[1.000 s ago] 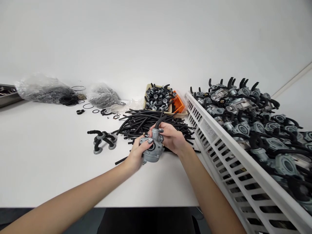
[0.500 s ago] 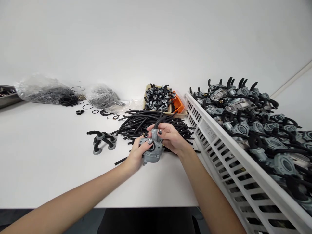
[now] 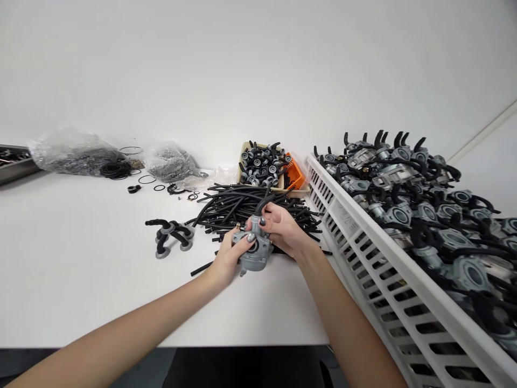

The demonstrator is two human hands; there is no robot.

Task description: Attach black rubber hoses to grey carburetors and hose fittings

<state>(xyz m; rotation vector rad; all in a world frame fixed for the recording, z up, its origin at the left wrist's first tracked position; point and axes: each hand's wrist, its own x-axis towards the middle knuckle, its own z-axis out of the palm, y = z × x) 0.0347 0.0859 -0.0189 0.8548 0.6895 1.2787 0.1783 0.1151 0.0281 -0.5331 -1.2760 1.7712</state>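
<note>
A grey metal carburetor is held up over the front of the white table, its round bore facing me. My left hand grips its left side, thumb across the front face by the bore. On the upper right, my right hand has its thumb and fingers closed around the carburetor's grey top cap, below a bent black rubber boot. The fingers behind the body are hidden. Beyond both hands lies a pile of black rubber hoses.
At right stands a white slotted crate heaped with carburetors. A beige bin of caps with boots and an orange tray sit behind the hoses. Several loose caps, rubber rings and plastic bags of parts lie left.
The carburetor is at nearly the same spot, still in both hands. My right thumb and fingers have shifted slightly on the cap. The view has tipped a little.
</note>
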